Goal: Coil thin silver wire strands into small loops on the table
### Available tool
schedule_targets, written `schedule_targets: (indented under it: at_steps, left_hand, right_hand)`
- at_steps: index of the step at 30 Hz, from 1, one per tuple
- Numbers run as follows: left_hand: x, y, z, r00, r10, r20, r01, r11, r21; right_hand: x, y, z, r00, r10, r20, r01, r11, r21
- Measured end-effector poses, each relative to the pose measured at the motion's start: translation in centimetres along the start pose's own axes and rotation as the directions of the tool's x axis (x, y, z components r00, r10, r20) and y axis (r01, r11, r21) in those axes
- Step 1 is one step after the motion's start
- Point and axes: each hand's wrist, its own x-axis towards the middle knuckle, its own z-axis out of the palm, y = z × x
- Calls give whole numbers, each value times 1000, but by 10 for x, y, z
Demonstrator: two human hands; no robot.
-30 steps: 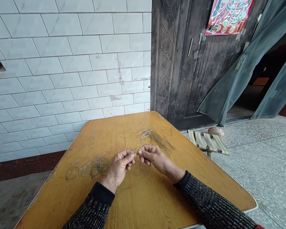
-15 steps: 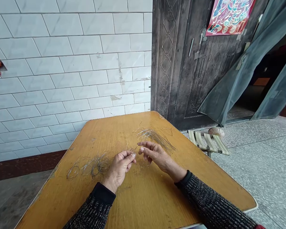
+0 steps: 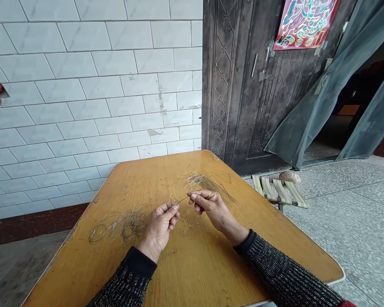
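Note:
My left hand (image 3: 159,225) rests on the wooden table (image 3: 192,264) and pinches a thin silver wire (image 3: 179,200) between thumb and forefinger. My right hand (image 3: 208,205) pinches the other end of the same wire, a little further back. Just beyond my right hand lies a loose bundle of straight wires (image 3: 208,184). To the left of my left hand lies a pile of looped wires (image 3: 121,222). Dark knitted sleeves cover both forearms.
A white tiled wall (image 3: 83,106) stands behind the table, with a dark metal door (image 3: 243,94) to its right. A small slatted folding stool (image 3: 278,189) stands on the stone floor by the table's right side. Grey curtains (image 3: 320,94) hang over a doorway.
My right hand let go and spread its fingers half a second ago, then pinched the wire again slightly further back. My left hand has stayed in place.

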Motion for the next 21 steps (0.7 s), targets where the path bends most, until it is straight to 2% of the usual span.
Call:
schedule_targets:
  at_steps: [4,6,7,8,9,11,13,15,18,21]
  left_hand:
    - [1,0,-2,999,21,-24,-20,999,48]
    - [1,1,-3,996,81,-47,-75,989,128]
    - [1,1,-3,991,117,-57,-106,979,176]
    - [1,0,-3,987,152,-60,-135,965,225]
    - [1,0,-3,981,187,-56,-165,948,272]
    - [-1,-1,-2,967,254,-27,-228,906,357]
    - [-2,-1,-1,949,316,19,-294,858,421]
    - [-3,-2,0,933,355,53,-339,821,460]
    - [-4,-2,1,940,338,56,-323,819,474]
    - [-4,-3,2,959,278,51,-272,857,438]
  right_hand:
    - [3,1,-5,997,-17,-72,13,999,-51]
    - [4,-1,-11,978,-122,-170,93,981,-171]
    - [4,-3,-14,954,-219,-205,159,948,-275]
    - [3,-5,-15,918,-341,-204,238,883,-405]
    - [2,-7,-16,874,-462,-150,320,779,-539]
    - [-1,-11,-15,790,-609,75,459,505,-731]
    - [-5,-11,-11,736,-603,308,546,259,-796]
    - [-6,-8,-7,713,-548,437,566,82,-820]
    - [-5,-1,-5,719,-511,472,507,-80,-858]
    - [-4,2,-6,735,-499,460,451,-148,-880]
